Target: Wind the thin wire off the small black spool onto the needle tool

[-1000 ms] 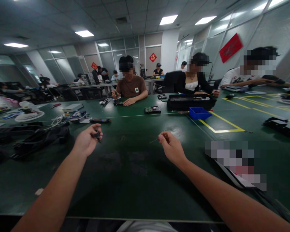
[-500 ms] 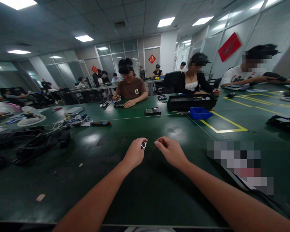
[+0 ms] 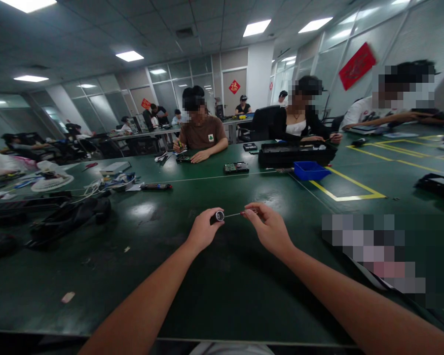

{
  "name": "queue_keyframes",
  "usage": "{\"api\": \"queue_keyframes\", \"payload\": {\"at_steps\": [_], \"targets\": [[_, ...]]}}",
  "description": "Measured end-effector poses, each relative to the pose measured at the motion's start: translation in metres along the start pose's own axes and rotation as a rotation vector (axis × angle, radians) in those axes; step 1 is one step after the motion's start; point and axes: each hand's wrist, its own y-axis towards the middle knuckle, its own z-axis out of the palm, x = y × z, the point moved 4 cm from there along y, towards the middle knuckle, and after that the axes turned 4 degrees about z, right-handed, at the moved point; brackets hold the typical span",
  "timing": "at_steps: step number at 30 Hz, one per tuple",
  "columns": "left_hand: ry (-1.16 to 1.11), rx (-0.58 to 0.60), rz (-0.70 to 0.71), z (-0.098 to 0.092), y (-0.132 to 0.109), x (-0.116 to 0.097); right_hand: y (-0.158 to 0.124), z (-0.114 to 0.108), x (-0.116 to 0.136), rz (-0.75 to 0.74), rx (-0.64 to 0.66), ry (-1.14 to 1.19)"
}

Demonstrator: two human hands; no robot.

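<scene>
My left hand [image 3: 202, 229] is closed around a small black flashlight-like cylinder [image 3: 219, 216], whose silver-rimmed round end faces right and towards me. Between the fingertips of my right hand [image 3: 269, 228] is a thin screwdriver [image 3: 232, 215] with a reddish handle, most of it hidden by the fingers. Its slim metal shaft lies nearly level and points left, with the tip at the cylinder's rimmed end. Whether the tip touches or enters the cylinder I cannot tell. Both hands are raised above the green table [image 3: 222, 296].
To the left lie a black bag-like item [image 3: 72, 217], cables and a dark pen-shaped tool [image 3: 156, 187]. Farther off are a circuit-board device [image 3: 236, 167], a black tray [image 3: 296, 155] and a blue bin [image 3: 311, 170]. Several people sit around the table. A blurred-out item [image 3: 370, 251] lies right.
The screwdriver has swung from slanting downward to nearly level, its tip now at the cylinder. The cylinder's rimmed end has turned more to the right. The view has shifted slightly.
</scene>
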Motion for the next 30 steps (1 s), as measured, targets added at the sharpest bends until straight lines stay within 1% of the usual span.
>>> {"api": "queue_keyframes", "payload": {"at_steps": [5, 9, 16, 22, 24, 30], "targets": [[0.02, 0.03, 0.032, 0.0009, -0.0016, -0.0046, -0.0008, 0.002, 0.0014, -0.013, 0.033, -0.034], [0.029, 0.044, 0.03, 0.0012, -0.0024, -0.0076, -0.0009, 0.0001, 0.0038, 0.001, 0.011, -0.051], [0.008, -0.003, -0.016, 0.0002, -0.0013, -0.0033, -0.0011, -0.0002, 0.005, 0.008, 0.021, -0.039], [0.048, -0.008, -0.015, -0.0004, -0.0005, -0.0042, 0.0003, 0.0004, 0.0008, 0.012, -0.017, -0.019], [0.06, 0.0, -0.012, -0.0003, -0.0006, -0.005, 0.0003, -0.0005, 0.0019, 0.002, -0.02, -0.046], [0.11, 0.008, 0.025, -0.0011, -0.001, -0.0054, -0.002, -0.0046, 0.01, -0.015, -0.026, -0.252]]}}
